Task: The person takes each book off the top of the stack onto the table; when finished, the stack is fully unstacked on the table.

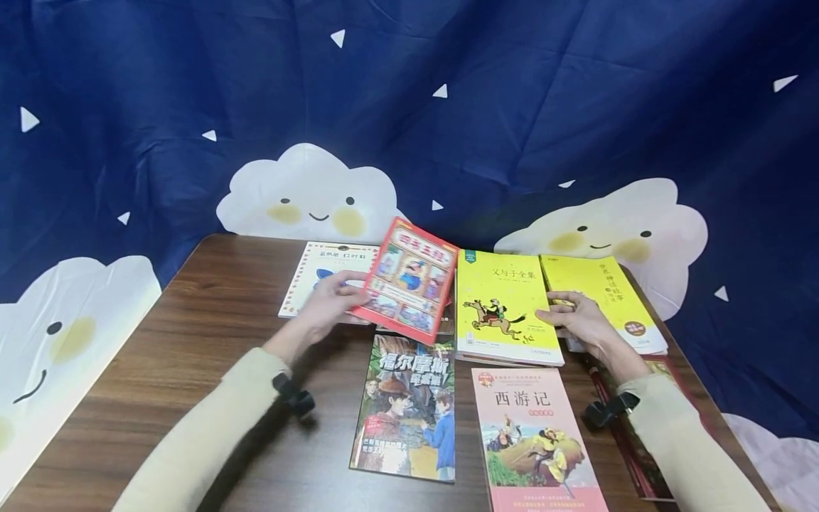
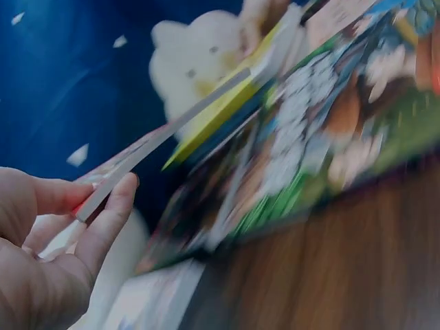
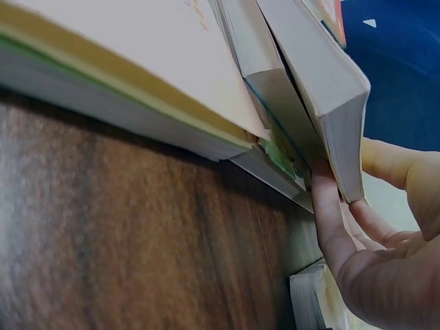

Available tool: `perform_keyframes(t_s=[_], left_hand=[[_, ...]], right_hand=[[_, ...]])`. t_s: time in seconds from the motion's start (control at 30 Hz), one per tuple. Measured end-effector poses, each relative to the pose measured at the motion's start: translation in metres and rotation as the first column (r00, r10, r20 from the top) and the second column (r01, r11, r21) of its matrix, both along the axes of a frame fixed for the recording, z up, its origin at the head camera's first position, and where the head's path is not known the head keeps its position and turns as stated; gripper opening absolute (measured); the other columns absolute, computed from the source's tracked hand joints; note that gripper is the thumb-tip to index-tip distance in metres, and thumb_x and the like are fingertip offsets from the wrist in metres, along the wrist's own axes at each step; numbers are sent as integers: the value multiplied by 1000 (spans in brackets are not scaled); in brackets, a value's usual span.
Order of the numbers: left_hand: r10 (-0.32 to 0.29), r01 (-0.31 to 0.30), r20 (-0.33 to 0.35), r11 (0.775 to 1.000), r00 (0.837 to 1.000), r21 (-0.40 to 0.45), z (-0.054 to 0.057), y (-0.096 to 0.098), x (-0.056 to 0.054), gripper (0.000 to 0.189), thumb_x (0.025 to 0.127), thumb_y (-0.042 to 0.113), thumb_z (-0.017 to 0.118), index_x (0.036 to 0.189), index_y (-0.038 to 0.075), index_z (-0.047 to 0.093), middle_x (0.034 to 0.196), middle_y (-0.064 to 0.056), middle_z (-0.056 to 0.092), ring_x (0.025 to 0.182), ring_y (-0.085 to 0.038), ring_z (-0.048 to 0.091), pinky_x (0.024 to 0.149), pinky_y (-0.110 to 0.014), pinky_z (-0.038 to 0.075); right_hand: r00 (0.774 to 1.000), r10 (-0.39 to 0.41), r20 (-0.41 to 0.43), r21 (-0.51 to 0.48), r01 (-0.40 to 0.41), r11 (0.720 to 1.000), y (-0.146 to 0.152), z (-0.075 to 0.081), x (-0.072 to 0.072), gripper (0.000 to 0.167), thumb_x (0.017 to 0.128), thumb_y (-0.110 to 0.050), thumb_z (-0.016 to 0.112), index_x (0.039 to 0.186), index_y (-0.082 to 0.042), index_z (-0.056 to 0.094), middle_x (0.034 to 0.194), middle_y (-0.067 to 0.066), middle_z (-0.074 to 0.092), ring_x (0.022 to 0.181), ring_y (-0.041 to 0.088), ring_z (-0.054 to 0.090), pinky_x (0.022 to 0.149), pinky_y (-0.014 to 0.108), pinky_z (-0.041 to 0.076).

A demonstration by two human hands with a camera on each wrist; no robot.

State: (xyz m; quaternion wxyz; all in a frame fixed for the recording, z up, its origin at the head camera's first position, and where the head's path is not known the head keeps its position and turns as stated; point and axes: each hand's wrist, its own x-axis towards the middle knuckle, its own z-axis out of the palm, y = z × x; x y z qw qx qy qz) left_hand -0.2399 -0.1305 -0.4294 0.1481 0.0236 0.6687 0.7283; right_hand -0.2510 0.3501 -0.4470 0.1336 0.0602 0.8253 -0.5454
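Note:
My left hand [image 1: 325,307] pinches a red picture-covered book [image 1: 409,281] by its left edge, holding it tilted above other books. In the left wrist view, the thumb and fingers meet on the edge of this thin book [image 2: 165,134]. My right hand [image 1: 585,323] grips the right edge of a yellow book [image 1: 502,284] with a horse and riders on its cover. Seen from the right wrist, fingers lie on both sides of that thick book [image 3: 340,110], which stands raised at an angle beside another book [image 3: 251,41].
A white book [image 1: 307,274] with a blue picture lies at the back left, and another yellow book [image 1: 591,291] at the back right. A detective comic book [image 1: 406,412] and a pink book [image 1: 531,427] lie in front. A dark red book [image 1: 646,455] is partly under my right forearm.

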Motion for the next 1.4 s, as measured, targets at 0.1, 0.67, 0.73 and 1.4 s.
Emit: perform_keyframes(t_s=[0.1,0.67,0.73,1.4], left_hand=[[40,-40,-11,999,999,-2,6,-43,2,55,100,-4,65,152,0,47,95,4,78,84,-13,77,78,-32,71],[168,-170,-29,982,985,-81,0,-242,1,32,103,3,66,128,17,52,93,9,79,79,-10,78,71,-30,71],[169,-171,-22,980,985,-100,-5,-253,1,31,103,3,65,128,17,52,93,10,78,79,-10,78,71,-30,71],[210,-256,-148,822,966,-509,-29,-272,-13,50,105,16,67,143,-11,50,88,18,73,76,5,69,69,-24,69]], right_hand=[[1000,-2,6,8,2,1000,1,0,-1,90,98,-24,79,164,1,24,99,-18,72,85,2,76,74,24,67],[1000,-10,1,44,10,999,-4,4,2,89,97,-27,79,164,0,27,112,-5,74,86,3,75,74,24,67],[1000,-7,0,47,7,999,-4,4,2,89,97,-28,79,164,0,27,121,3,74,86,3,75,75,24,67],[1000,0,-16,65,1,998,-3,4,4,89,97,-29,79,162,2,28,106,-9,73,84,1,73,73,24,66]])
